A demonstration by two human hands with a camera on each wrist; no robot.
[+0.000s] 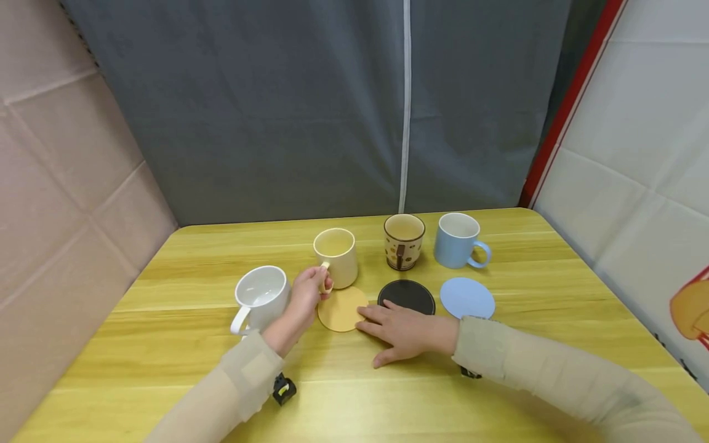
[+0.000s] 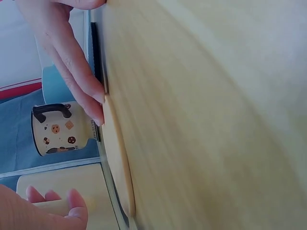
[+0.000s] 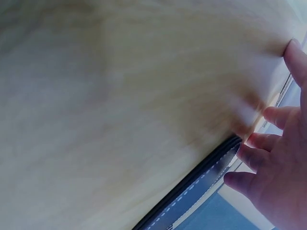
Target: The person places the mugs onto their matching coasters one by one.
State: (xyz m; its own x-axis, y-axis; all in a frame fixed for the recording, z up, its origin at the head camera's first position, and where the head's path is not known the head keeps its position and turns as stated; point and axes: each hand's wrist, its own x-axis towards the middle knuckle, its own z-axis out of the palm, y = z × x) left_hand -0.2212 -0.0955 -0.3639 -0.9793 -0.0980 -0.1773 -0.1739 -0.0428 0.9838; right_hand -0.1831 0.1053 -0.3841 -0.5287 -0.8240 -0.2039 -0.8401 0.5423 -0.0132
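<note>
My left hand [image 1: 308, 294] grips the handle of a pale yellow mug [image 1: 344, 266], which stands upright at the far edge of a round yellow coaster [image 1: 339, 312]. In the left wrist view the fingers [image 2: 76, 211] curl round that handle. My right hand [image 1: 401, 330] is spread out flat, its fingertips at the right edge of the yellow coaster. Just beyond this hand lies a round black coaster [image 1: 407, 294], partly covered by it; its stitched rim [image 3: 192, 187] shows in the right wrist view.
A white mug [image 1: 263, 295] stands left of my left hand. Behind the coasters are a patterned brown-rimmed mug [image 1: 403, 243] and a light blue mug [image 1: 455, 241]. A light blue coaster [image 1: 468, 298] lies right of the black one. A grey curtain [image 1: 277, 123] hangs behind the table.
</note>
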